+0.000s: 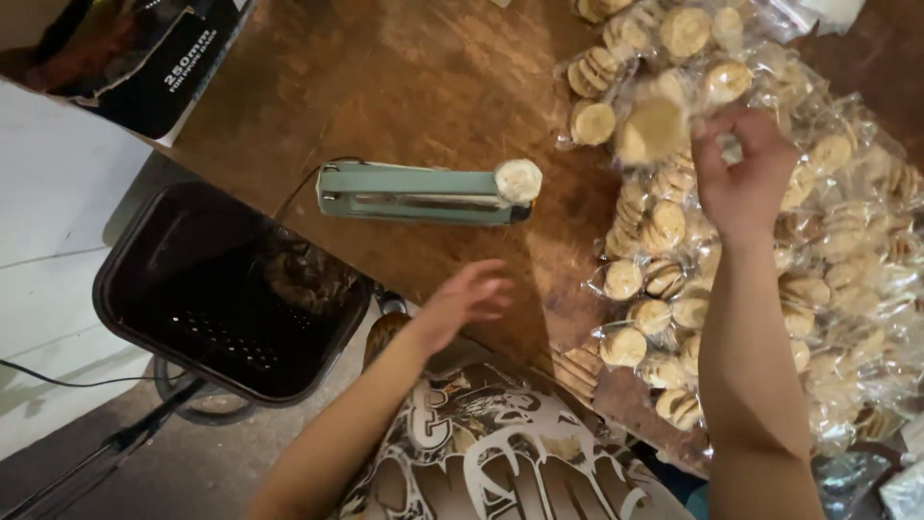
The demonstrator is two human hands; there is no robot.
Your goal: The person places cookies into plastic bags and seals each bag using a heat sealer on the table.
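My right hand (739,178) is raised over a heap of clear plastic bags of round pale biscuits (770,260) and pinches one bag of biscuits (659,125) at its top, lifted and blurred. My left hand (462,299) hovers open, fingers spread, above the brown wooden table (423,87) near its front edge, holding nothing. A pale green heat sealer (419,193) lies flat on the table beyond my left hand, its lid down and a round pale knob at its right end.
A black plastic bin (226,294) stands on the floor left of the table, with dark contents inside. A printed cardboard box (125,58) sits at the top left corner. A cable (58,380) runs along the floor at the left.
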